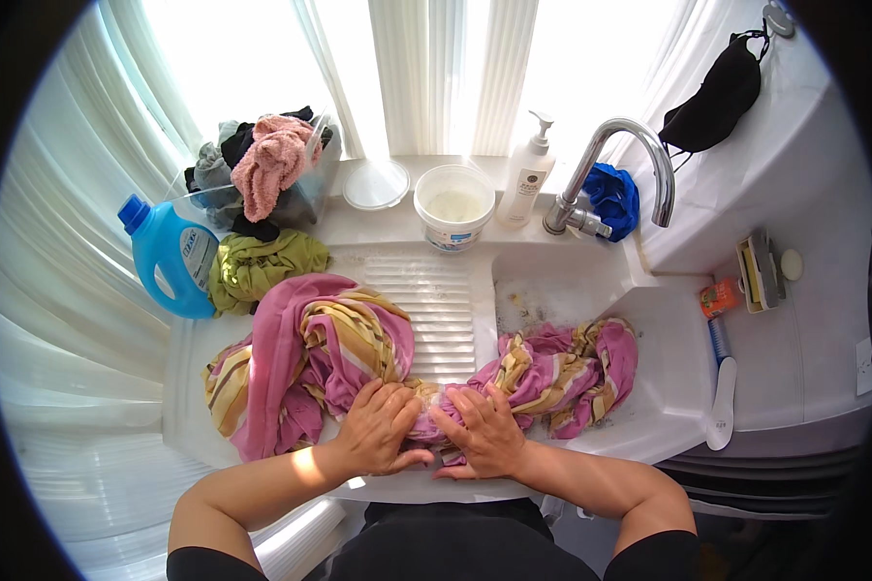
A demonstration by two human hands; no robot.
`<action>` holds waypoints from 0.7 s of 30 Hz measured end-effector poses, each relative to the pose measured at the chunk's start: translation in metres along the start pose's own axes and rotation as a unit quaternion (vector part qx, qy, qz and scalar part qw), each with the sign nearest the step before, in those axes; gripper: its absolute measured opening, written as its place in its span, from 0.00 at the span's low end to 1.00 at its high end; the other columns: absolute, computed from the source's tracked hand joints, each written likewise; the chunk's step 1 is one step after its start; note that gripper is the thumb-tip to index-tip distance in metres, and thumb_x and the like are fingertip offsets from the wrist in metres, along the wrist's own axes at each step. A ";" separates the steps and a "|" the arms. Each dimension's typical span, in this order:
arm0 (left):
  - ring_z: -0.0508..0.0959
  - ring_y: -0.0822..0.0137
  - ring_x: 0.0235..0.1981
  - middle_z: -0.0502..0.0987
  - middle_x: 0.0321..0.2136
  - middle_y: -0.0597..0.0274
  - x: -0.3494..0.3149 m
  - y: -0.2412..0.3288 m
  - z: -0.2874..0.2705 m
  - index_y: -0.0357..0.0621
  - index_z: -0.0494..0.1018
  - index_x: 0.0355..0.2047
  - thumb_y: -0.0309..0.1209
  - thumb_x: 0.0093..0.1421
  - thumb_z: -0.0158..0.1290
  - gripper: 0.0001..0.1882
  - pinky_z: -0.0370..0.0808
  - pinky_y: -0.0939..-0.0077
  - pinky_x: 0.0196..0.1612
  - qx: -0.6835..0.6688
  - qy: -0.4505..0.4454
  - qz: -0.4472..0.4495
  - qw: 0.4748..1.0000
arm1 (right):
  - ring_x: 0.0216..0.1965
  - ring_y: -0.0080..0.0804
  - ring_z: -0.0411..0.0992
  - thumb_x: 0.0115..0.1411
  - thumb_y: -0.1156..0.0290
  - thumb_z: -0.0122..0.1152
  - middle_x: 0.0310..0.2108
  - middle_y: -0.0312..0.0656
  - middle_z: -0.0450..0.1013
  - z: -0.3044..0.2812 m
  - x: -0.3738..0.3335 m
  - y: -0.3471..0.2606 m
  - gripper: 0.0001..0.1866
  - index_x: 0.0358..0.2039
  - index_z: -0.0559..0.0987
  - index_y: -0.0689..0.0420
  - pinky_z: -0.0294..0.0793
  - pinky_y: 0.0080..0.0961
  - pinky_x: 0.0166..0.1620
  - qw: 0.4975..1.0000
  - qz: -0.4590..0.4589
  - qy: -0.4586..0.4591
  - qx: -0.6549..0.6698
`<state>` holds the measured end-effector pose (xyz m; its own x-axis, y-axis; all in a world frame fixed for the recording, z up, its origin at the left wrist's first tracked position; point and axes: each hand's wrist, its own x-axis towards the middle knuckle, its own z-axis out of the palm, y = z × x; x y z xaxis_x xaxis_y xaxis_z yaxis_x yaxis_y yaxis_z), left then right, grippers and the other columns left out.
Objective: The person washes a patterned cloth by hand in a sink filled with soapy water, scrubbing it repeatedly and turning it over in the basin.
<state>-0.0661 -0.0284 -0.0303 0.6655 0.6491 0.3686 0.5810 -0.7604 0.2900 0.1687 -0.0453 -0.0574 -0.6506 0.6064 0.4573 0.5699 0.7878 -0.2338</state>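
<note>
A large pink cloth with yellow, brown and white stripes [358, 334] lies bunched across the white sink. Its left part heaps over the ribbed washboard [442, 300], while a twisted length runs right into the basin [654, 363]. Close to the front edge, my left hand [378, 426] grips the narrow middle of the cloth with bent fingers, thumb pointing right. Beside it, my right hand [482, 433] has its fingers over the same stretch, somewhat spread and bent onto the fabric. Whitish suds show between the two hands. The fabric under my palms is hidden.
Behind stand a white tub [454, 208], its lid [377, 185], a pump bottle [528, 179], a chrome faucet [615, 165] and a blue cloth [612, 198]. At left are a blue detergent bottle [172, 257], a green garment [266, 263] and a clothes bin [310, 198]. A white-handled brush [721, 407] lies right.
</note>
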 end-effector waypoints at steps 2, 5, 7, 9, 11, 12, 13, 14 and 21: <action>0.72 0.49 0.47 0.71 0.45 0.47 -0.016 0.011 0.014 0.35 0.67 0.51 0.65 0.55 0.49 0.42 0.59 0.50 0.58 0.024 0.049 -0.016 0.998 | 0.49 0.44 0.68 0.48 0.32 0.57 0.50 0.51 0.67 0.017 -0.002 -0.001 0.46 0.58 0.66 0.54 0.60 0.49 0.51 0.996 -0.016 0.042 -0.083; 0.73 0.52 0.41 0.73 0.39 0.51 0.002 -0.007 0.033 0.35 0.70 0.45 0.58 0.55 0.53 0.35 0.63 0.55 0.52 0.015 0.043 -0.063 0.997 | 0.39 0.43 0.71 0.50 0.33 0.54 0.40 0.49 0.70 0.040 0.014 0.023 0.42 0.50 0.70 0.59 0.64 0.44 0.45 0.997 0.006 0.064 -0.041; 0.73 0.54 0.32 0.73 0.29 0.54 0.020 -0.022 0.035 0.37 0.72 0.34 0.49 0.55 0.56 0.24 0.67 0.60 0.42 -0.008 0.044 -0.064 0.997 | 0.31 0.41 0.69 0.51 0.34 0.54 0.32 0.47 0.69 0.038 0.021 0.030 0.40 0.44 0.72 0.63 0.64 0.40 0.39 1.000 0.020 -0.003 0.002; 0.72 0.55 0.28 0.72 0.25 0.55 0.029 -0.028 0.032 0.38 0.71 0.28 0.46 0.54 0.57 0.20 0.67 0.61 0.37 -0.044 0.009 -0.083 0.996 | 0.23 0.40 0.64 0.50 0.36 0.57 0.22 0.44 0.64 0.027 0.039 0.042 0.37 0.32 0.73 0.66 0.62 0.36 0.30 0.999 0.008 0.007 0.036; 0.71 0.54 0.25 0.71 0.21 0.54 0.035 -0.035 0.033 0.40 0.70 0.24 0.43 0.53 0.58 0.18 0.67 0.61 0.33 -0.066 -0.001 -0.090 0.994 | 0.23 0.41 0.65 0.49 0.37 0.59 0.22 0.45 0.65 0.029 0.043 0.049 0.36 0.30 0.73 0.65 0.63 0.36 0.31 0.998 0.008 -0.029 0.057; 0.71 0.54 0.23 0.70 0.19 0.54 0.037 -0.039 0.035 0.40 0.69 0.22 0.42 0.53 0.58 0.17 0.67 0.61 0.32 -0.072 0.004 -0.087 0.994 | 0.23 0.42 0.66 0.49 0.38 0.60 0.22 0.46 0.65 0.030 0.044 0.052 0.35 0.29 0.73 0.65 0.64 0.35 0.31 0.997 0.007 -0.046 0.066; 0.71 0.53 0.22 0.69 0.18 0.53 0.038 -0.041 0.037 0.40 0.69 0.20 0.41 0.53 0.58 0.17 0.67 0.61 0.30 -0.078 0.009 -0.085 0.993 | 0.23 0.42 0.66 0.48 0.38 0.61 0.21 0.46 0.66 0.031 0.045 0.054 0.34 0.27 0.73 0.63 0.64 0.35 0.31 0.996 0.011 -0.043 0.072; 0.70 0.53 0.20 0.68 0.16 0.53 0.041 -0.044 0.038 0.41 0.68 0.19 0.39 0.53 0.59 0.17 0.67 0.61 0.28 -0.084 0.015 -0.081 0.993 | 0.23 0.42 0.67 0.48 0.38 0.62 0.21 0.46 0.67 0.031 0.048 0.056 0.33 0.26 0.73 0.62 0.65 0.35 0.30 0.996 0.015 -0.040 0.076; 0.73 0.46 0.17 0.70 0.14 0.48 0.057 -0.046 0.035 0.40 0.74 0.20 0.37 0.57 0.56 0.15 0.70 0.55 0.23 -0.114 -0.002 -0.132 0.985 | 0.27 0.48 0.74 0.52 0.39 0.61 0.23 0.53 0.74 0.031 0.056 0.065 0.34 0.30 0.76 0.65 0.72 0.38 0.33 0.981 0.095 -0.063 0.159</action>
<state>-0.0388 0.0447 -0.0536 0.5076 0.8245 0.2501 0.6145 -0.5499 0.5657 0.1541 0.0436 -0.0734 -0.6158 0.7384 0.2747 0.5151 0.6412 -0.5688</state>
